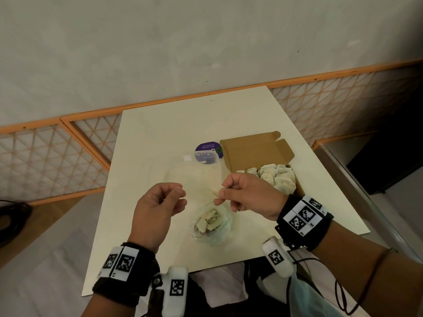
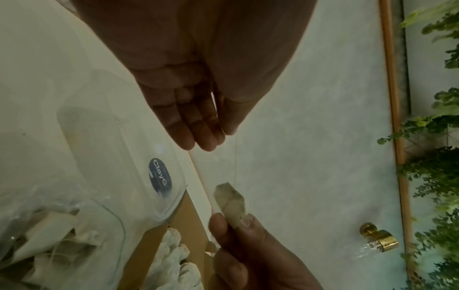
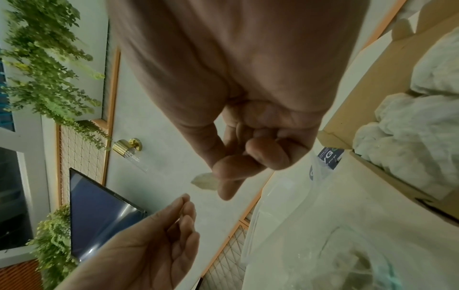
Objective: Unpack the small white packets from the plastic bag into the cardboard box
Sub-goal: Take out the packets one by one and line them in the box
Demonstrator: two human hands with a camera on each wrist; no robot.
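Note:
A clear plastic bag [image 1: 211,234] lies on the cream table [image 1: 155,138] below my hands, with several small white packets [image 1: 209,221] inside. My right hand [image 1: 223,191] pinches one small white packet [image 2: 231,204] above the bag. A thin thread [image 2: 235,157] runs from that packet to my left hand [image 1: 179,191], whose thumb and forefinger pinch it. The open cardboard box [image 1: 256,154] stands right of the bag, its lid folded back. Several white packets [image 1: 277,177] fill the box.
A round purple sticker [image 1: 208,148] lies on the table beside the box, partly under the clear plastic. An orange-framed lattice railing [image 1: 68,145] runs behind and left of the table. Black cables [image 1: 11,216] lie on the floor at left. A dark screen [image 1: 389,161] stands at right.

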